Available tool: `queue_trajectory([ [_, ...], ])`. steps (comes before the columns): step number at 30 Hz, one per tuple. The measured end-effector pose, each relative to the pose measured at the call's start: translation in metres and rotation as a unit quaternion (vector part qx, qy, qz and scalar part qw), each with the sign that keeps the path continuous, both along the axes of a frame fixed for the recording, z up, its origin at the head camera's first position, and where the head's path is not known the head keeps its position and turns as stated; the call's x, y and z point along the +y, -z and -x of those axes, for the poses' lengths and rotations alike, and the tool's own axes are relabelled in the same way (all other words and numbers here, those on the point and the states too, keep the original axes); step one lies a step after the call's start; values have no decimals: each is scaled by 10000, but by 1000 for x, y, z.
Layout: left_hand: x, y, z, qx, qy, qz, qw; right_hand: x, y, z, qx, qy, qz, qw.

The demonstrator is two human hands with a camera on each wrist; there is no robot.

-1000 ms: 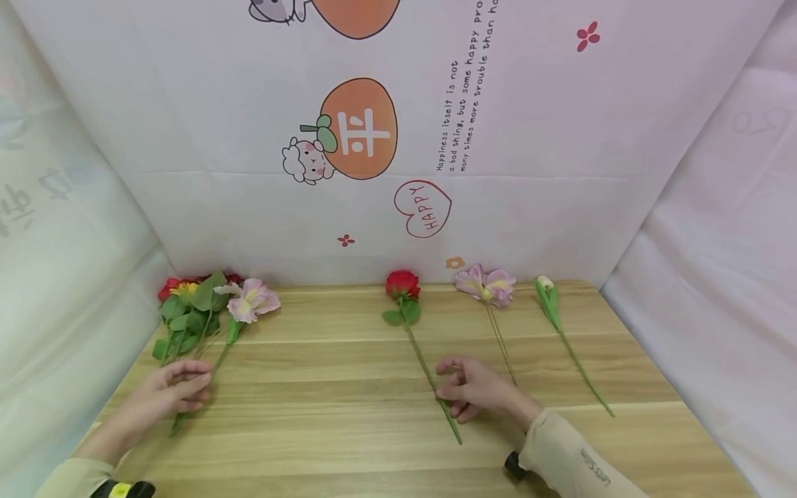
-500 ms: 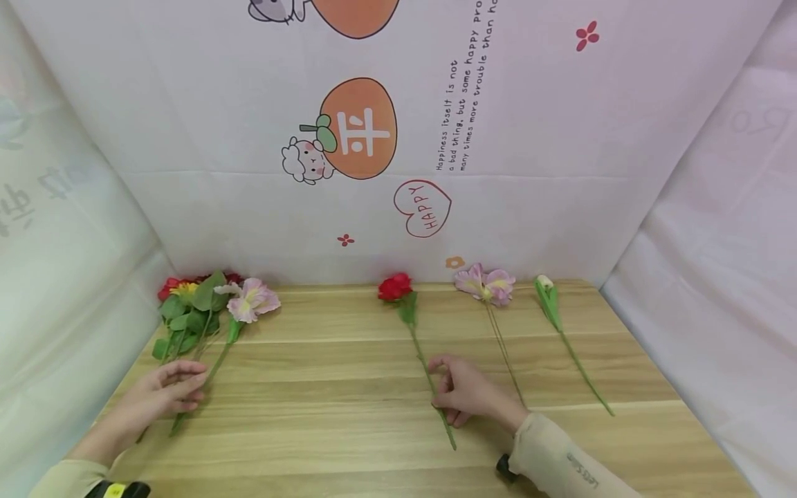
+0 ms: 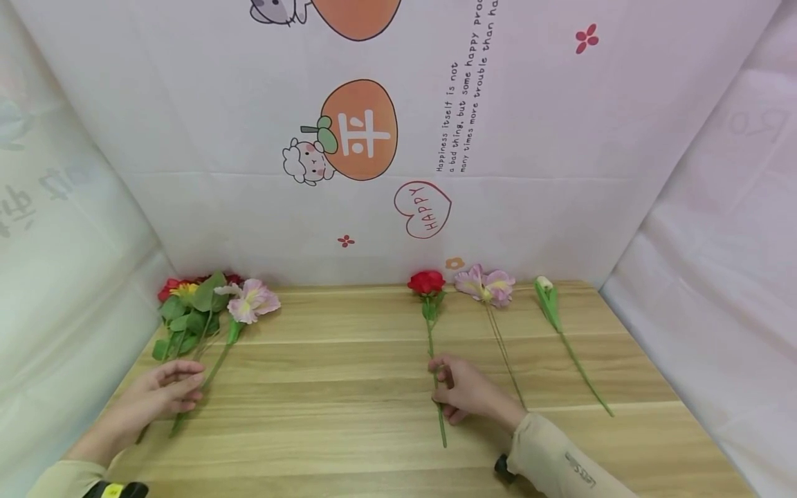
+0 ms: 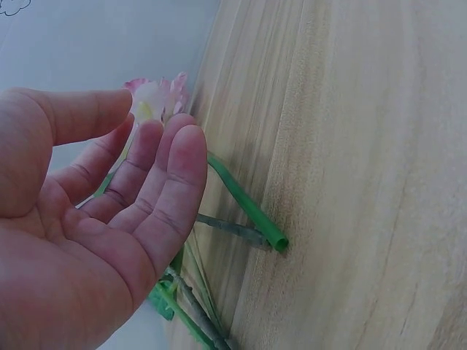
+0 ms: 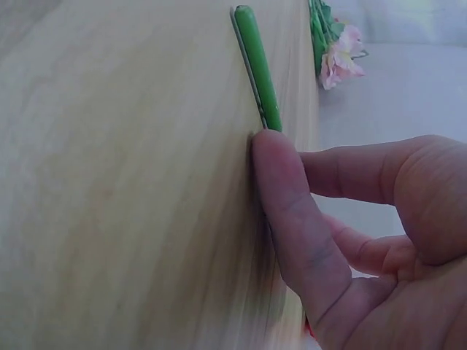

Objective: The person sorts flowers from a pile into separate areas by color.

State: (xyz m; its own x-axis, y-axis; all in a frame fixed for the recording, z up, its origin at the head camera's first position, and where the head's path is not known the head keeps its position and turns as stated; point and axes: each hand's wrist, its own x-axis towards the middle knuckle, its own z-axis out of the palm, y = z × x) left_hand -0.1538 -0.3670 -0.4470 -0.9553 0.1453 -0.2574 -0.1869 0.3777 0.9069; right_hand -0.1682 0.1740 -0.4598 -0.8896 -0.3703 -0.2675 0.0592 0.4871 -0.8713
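My right hand (image 3: 470,391) pinches the lower stem of a red rose (image 3: 426,282), which lies on the wooden table with its bloom at the back edge. In the right wrist view the green stem's end (image 5: 259,69) sticks out past my fingertips, close to the tabletop. My left hand (image 3: 163,394) has loosely bent fingers and holds nothing. It hovers over the stems of a flower bunch at the left, made up of a pale pink flower (image 3: 252,301), a yellow flower (image 3: 185,290) and red blooms (image 3: 168,288). Some stems are hidden behind that hand.
To the right of the rose lie a pink-purple flower (image 3: 486,283) with a thin stem and a white tulip (image 3: 548,301). White printed cloth (image 3: 529,207) hangs behind the wooden table (image 3: 324,408) and along both sides.
The red rose's bloom swung left, then right, and now lies nearer the pink-purple flower, its stem almost straight. My right hand shifted slightly left and took hold of the stem. My left hand barely moved.
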Motion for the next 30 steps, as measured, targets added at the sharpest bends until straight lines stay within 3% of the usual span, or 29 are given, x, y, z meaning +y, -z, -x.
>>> queue_trajectory([
  [12,-2,-1,-1,-18,41,-66,10000,-8,2,4,63,46,-119,9999],
  [22,-10,-8,1,28,80,-25,10000,3,-9,4,111,55,190,9997],
  [30,-15,-15,5,449,-67,374,9983,10,-13,4,194,18,460,9988],
])
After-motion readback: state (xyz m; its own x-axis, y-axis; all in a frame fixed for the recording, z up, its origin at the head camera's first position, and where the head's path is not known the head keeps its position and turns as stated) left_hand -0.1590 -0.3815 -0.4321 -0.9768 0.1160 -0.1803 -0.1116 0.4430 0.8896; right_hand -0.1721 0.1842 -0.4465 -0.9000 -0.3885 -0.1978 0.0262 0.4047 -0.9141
